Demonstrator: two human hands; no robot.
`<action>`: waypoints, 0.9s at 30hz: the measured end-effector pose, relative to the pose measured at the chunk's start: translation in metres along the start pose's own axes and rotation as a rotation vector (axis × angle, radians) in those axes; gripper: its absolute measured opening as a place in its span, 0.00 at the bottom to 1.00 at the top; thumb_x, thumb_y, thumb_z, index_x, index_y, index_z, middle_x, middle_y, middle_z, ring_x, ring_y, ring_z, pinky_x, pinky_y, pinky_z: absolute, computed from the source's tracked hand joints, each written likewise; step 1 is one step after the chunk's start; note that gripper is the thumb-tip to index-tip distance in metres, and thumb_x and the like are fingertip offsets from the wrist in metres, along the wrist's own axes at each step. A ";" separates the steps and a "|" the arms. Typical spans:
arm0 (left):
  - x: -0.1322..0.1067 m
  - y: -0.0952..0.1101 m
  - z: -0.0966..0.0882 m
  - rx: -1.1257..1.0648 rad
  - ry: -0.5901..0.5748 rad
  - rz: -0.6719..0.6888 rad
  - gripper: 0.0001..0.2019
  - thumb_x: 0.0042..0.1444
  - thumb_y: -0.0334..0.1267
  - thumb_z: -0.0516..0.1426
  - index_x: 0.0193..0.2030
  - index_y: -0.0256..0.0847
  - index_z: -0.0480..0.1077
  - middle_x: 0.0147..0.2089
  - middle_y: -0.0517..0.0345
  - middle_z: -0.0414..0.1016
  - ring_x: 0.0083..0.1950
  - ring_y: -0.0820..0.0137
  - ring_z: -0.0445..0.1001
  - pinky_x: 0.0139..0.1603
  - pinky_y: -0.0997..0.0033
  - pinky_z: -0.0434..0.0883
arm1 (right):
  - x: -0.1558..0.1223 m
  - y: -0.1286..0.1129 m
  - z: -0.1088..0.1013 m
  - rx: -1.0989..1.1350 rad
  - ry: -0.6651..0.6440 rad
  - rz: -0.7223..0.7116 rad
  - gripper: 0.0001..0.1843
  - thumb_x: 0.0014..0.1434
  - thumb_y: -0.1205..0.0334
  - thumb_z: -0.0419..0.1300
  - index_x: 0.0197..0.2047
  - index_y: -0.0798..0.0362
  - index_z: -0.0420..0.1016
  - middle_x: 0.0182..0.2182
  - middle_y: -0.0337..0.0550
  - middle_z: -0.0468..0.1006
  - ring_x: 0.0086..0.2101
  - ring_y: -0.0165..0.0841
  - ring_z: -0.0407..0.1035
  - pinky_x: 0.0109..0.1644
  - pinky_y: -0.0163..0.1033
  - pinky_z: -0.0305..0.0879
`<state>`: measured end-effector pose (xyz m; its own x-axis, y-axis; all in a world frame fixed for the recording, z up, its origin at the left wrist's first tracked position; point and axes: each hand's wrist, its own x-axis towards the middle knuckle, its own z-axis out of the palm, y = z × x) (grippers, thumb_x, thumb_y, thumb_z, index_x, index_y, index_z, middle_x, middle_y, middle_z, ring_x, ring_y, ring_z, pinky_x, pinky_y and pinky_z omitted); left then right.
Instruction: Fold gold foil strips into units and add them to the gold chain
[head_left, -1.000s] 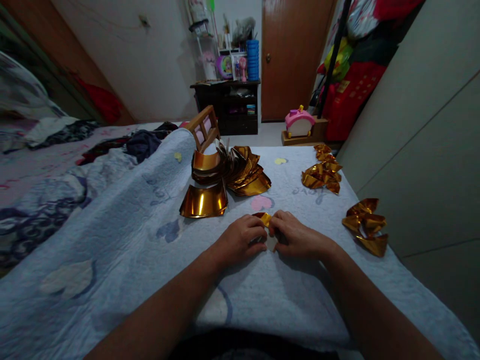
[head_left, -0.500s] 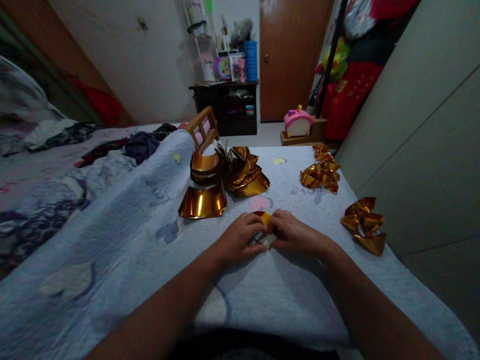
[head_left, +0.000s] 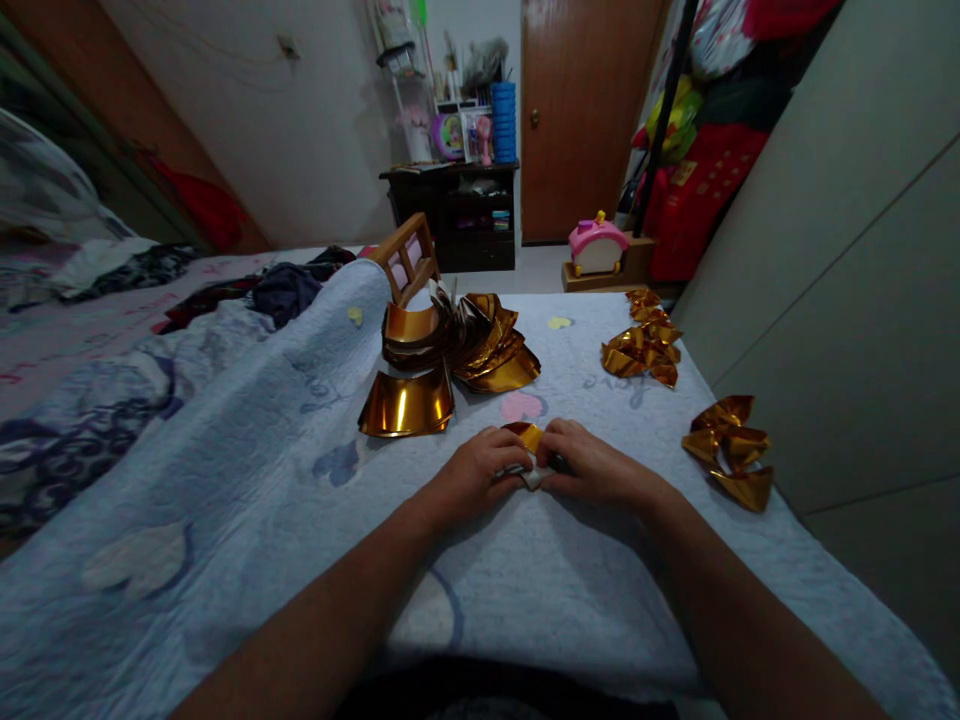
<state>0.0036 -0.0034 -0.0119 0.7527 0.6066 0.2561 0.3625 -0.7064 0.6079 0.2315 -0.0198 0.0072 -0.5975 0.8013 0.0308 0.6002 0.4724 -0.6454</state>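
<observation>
Between my two hands is a sheet of gold foil paper [head_left: 528, 437], its gold side showing at the far edge and its pale side toward me. My left hand [head_left: 484, 468] grips its left part, fingers curled over and thumb underneath. On the other side my right hand [head_left: 581, 460] pinches the right part the same way. The fingers hide much of the sheet. Beyond my left hand, stacks of curved gold foil sheets [head_left: 409, 402] lie fanned out. To the right are folded gold foil pieces [head_left: 727, 450], with more folded pieces [head_left: 643, 350] farther back.
A light blue quilted cover [head_left: 300, 560] with heart prints lies under everything. At its far edge stands a small wooden chair back [head_left: 409, 255]. A pale cabinet wall [head_left: 847, 300] runs along the right. Rumpled bedding [head_left: 112, 390] lies at left.
The near, pale edge of the foil sheet has folded up and away from me, so less of it shows. Both thumbs have moved slightly forward with it.
</observation>
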 end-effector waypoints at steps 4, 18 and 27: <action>0.001 0.003 0.001 0.034 0.014 0.000 0.05 0.62 0.38 0.62 0.42 0.42 0.77 0.48 0.51 0.78 0.51 0.60 0.73 0.53 0.59 0.69 | -0.002 -0.003 0.001 -0.028 -0.002 0.017 0.15 0.50 0.66 0.70 0.39 0.52 0.70 0.40 0.44 0.70 0.42 0.39 0.63 0.47 0.43 0.61; 0.001 0.007 0.004 0.021 0.036 -0.092 0.03 0.61 0.35 0.62 0.36 0.40 0.75 0.45 0.51 0.76 0.51 0.61 0.72 0.54 0.59 0.69 | 0.000 -0.004 0.000 -0.005 -0.008 0.026 0.04 0.58 0.72 0.61 0.34 0.54 0.75 0.39 0.45 0.71 0.42 0.37 0.65 0.48 0.42 0.63; 0.005 0.012 0.005 0.014 0.033 -0.168 0.04 0.64 0.32 0.58 0.39 0.39 0.75 0.44 0.52 0.75 0.50 0.62 0.71 0.54 0.60 0.69 | 0.003 -0.001 0.003 -0.003 0.041 0.041 0.08 0.62 0.69 0.59 0.30 0.53 0.72 0.36 0.44 0.71 0.39 0.37 0.66 0.45 0.42 0.62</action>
<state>0.0142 -0.0106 -0.0075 0.6623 0.7281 0.1765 0.4894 -0.5989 0.6338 0.2277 -0.0192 0.0050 -0.5499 0.8345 0.0357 0.6257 0.4399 -0.6441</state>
